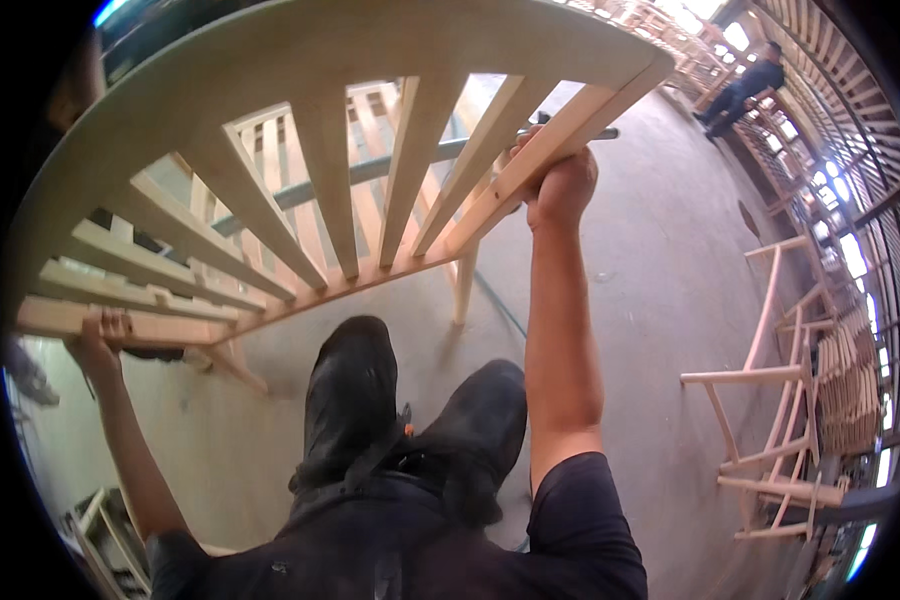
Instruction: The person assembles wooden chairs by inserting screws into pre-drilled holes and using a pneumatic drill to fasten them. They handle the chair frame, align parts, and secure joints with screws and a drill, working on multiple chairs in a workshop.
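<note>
A pale, unfinished wooden seat frame (450, 255) with a slatted back fills the upper left. Its broad curved top rail (270, 60) is closest to me. Around the left end post, the fingers of my left hand (100, 340) are closed. My right hand (562, 188) grips the right end post (535, 160), its fingers partly hidden behind the wood. Close by the right knuckles, a dark rod end (605, 133) sticks out; whether those fingers touch it I cannot tell. Behind the slats runs a grey-green bar (370, 168).
Wooden chair frames (770, 375) stand at the right, beside stacked slatted parts (848, 385). Another person (755, 85) in dark clothes is at the far right. More wooden pieces (105, 535) lie at lower left. A thin hose or cord (500, 300) crosses the concrete floor (660, 270).
</note>
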The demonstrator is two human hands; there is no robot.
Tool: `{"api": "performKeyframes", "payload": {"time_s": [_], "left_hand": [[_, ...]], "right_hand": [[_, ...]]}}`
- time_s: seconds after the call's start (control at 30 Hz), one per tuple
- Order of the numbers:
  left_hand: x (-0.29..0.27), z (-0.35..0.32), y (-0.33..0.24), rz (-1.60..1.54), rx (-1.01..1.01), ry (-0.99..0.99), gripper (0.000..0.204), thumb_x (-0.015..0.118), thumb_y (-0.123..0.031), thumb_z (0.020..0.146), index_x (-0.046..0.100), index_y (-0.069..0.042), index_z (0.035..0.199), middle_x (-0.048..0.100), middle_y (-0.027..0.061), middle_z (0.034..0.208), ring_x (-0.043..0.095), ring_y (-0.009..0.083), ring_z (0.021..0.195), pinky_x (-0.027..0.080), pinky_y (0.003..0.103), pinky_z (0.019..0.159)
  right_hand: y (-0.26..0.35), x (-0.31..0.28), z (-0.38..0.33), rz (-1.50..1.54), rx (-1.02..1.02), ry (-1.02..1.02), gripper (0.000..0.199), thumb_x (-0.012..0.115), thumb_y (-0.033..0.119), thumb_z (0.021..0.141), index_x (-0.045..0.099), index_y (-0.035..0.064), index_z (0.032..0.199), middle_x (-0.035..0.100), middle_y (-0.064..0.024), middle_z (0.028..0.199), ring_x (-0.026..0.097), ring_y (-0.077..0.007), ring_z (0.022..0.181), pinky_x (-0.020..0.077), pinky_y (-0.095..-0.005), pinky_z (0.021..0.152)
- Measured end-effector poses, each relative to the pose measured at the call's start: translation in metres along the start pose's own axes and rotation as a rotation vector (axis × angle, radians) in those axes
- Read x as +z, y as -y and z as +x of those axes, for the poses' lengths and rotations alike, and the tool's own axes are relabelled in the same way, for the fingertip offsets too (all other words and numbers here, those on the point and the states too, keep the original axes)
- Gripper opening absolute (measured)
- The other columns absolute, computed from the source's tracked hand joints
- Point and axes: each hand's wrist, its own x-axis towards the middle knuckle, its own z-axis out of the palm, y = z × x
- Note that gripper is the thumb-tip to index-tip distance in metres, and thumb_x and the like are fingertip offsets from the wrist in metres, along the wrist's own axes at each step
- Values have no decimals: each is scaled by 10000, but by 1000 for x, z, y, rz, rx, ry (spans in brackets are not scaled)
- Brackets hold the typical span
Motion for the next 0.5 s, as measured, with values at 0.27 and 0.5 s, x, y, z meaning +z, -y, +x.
{"api": "performKeyframes", "payload": {"time_s": [0.27,0.5], "left_hand": [[21,-9,-26,206,127,-86,180,665,-187,886,639,-47,996,642,9,802,582,67,573,410,199,414],[9,-3,-59,282,-24,-120,182,667,-204,852,659,-68,972,625,18,870,615,106,723,481,241,544]], "right_hand": [[27,-44,-32,-135,-124,-28,240,534,106,1043,655,-89,1115,728,-153,983,719,-180,903,610,-300,816],[-18,-92,-108,177,12,-181,280,657,-7,963,525,-54,1205,700,-239,1103,721,-289,993,619,-408,920]]}}
